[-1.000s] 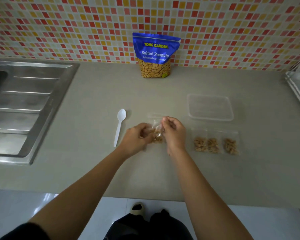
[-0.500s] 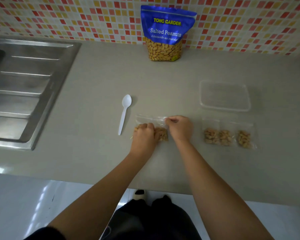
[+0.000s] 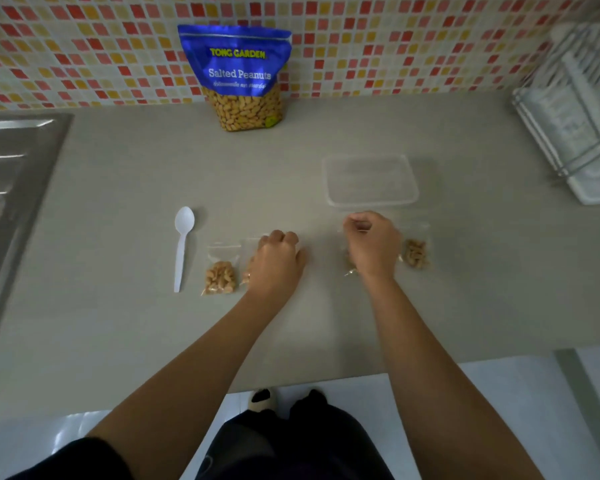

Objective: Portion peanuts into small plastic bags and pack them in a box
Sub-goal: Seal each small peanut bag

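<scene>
Now pinching top edge of a peanut bag (image 3: 350, 267) with right hand (image 3: 371, 245), box (image 3: 369, 201) just beyond those knuckles; left hand (image 3: 278, 263) curled over second bag (image 3: 247, 273), grip unclear

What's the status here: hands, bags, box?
Left hand curled over second bag, grip unclear. Right hand pinches third bag at its top. Box holds no bags; nothing blocking it.
</scene>
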Demonstrator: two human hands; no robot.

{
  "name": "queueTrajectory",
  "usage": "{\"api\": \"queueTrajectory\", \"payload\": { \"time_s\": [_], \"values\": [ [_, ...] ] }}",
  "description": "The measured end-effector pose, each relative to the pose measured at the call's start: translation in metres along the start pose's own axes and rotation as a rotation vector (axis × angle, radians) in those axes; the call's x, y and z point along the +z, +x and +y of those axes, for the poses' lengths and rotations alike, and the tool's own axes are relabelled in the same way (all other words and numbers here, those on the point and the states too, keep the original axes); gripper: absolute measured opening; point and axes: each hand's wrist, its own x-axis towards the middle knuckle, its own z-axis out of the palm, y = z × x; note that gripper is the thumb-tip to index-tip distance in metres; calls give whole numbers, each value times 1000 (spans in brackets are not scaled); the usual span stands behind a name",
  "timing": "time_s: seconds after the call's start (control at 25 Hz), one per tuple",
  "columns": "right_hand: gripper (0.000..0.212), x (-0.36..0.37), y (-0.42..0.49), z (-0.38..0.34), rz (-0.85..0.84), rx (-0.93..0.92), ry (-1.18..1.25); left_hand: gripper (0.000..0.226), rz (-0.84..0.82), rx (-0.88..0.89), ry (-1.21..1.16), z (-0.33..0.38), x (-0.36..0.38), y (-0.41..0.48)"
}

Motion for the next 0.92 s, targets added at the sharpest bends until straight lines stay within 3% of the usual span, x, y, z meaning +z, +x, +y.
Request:
{"api": "queueTrajectory", "payload": {
  "time_s": [0.16,0.32,0.44,0.56,0.76,0.92],
  "values": [
    [22,-21,10,33,-31,24,-159,24,-26,63,-111,32,22,3],
    [30,-18,6,46,-142,70,-250,22,-183,-241,-352,61,35,10],
    [31,-17,4,48,-181,109,-218,15,-183,-439,-501,64,43,18],
    [31,-15,-1,47,-201,113,-168,11,-184,-518,-606,58,45,19],
    [37,-7,-8,45,-266,109,-54,10,-119,-422,-708,40,35,10],
    [34,-1,-12,39,-311,75,125,25,-134,-299,-784,23,24,8]
  ]
}}
